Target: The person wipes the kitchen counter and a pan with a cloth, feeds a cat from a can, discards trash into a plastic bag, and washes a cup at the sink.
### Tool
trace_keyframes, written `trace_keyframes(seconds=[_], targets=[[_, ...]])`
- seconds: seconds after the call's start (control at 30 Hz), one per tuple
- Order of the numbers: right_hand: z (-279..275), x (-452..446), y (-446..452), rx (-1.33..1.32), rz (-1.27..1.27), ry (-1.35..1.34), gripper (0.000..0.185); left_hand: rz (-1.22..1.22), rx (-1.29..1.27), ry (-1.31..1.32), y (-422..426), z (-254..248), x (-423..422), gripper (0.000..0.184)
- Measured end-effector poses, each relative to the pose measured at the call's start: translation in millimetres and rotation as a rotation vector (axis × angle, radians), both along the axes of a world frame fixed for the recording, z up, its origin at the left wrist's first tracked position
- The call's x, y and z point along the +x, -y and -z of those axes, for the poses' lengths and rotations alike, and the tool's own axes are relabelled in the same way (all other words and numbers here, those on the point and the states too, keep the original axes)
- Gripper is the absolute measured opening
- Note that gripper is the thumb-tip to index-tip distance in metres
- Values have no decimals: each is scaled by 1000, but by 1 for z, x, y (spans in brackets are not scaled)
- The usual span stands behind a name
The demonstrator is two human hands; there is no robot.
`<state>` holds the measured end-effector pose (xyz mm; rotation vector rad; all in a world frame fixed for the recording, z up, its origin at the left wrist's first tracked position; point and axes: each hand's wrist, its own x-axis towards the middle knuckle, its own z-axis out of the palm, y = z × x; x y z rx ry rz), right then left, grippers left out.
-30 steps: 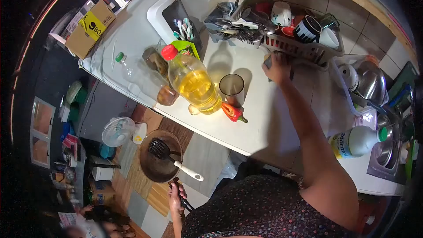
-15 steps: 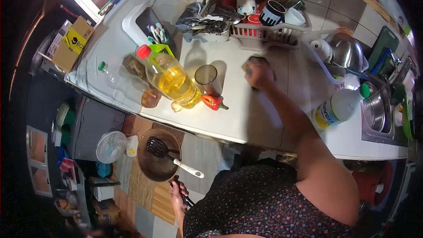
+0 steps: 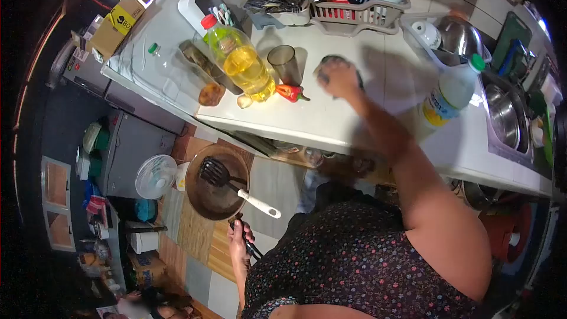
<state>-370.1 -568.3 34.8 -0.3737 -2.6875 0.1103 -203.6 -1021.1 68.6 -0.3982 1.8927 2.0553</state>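
Observation:
My left hand (image 3: 239, 239) is closed round the dark handle of a frying pan (image 3: 198, 204), held out over the floor. A slotted turner (image 3: 260, 202) with black head and white handle lies in the pan. On the white counter (image 3: 331, 127), my right hand (image 3: 341, 78) presses down on a dark, cloth-like thing (image 3: 324, 71), mostly covered by the fingers. Left of that hand are a red chili pepper (image 3: 290, 93), a tinted glass (image 3: 283, 66), a garlic piece (image 3: 244, 101) and a bottle of yellow oil (image 3: 242, 65).
A dish rack (image 3: 354, 18) with cups and cutlery stands along the wall. To the right are a Zonrox bottle (image 3: 446, 97), a clear bin (image 3: 407, 26) holding a metal bowl, and a sink (image 3: 502, 115). A white fan (image 3: 155, 176) stands beyond the pan.
My right hand has shifted slightly left and nearer the glass, its dark thing under it. The view has tilted, so the counter sits higher. My left hand still grips the pan.

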Motion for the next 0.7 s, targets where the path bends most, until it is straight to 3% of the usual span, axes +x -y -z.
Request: trace_keyframes(seconds=[0.17, 0.23, 0.37, 0.43, 0.5, 0.57, 0.6, 0.63, 0.67, 0.7], targets=[[-15, 124, 69, -69, -545, -142, 44, 129, 64, -32, -7, -1, 8, 31], [-29, 178, 68, -81, -497, -154, 42, 198, 101, -24, -10, -2, 10, 29], [-15, 307, 11, 238, -62, -11, 38, 366, 155, -14, -31, -8, 10, 29], [-15, 378, -38, 16, 54, -95, 37, 489, 124, -14, -48, -11, 11, 29], [-21, 446, -72, 274, 387, 104, 41, 553, 150, -36, -69, -17, 12, 27], [-28, 502, -116, 180, 777, 452, 42, 672, 136, -31, -91, -24, 12, 26], [-35, 523, -144, 70, 879, 401, 35, 699, 148, -29, -104, -28, 12, 23], [-53, 535, -174, -216, 932, 474, 25, 733, 176, -21, -117, -31, 13, 20], [-88, 521, -162, -254, 1053, 440, 25, 745, 174, -15, -129, -29, 12, 20], [-91, 522, -186, -313, 1063, 339, 41, 754, 168, -12, -142, -27, 11, 20]])
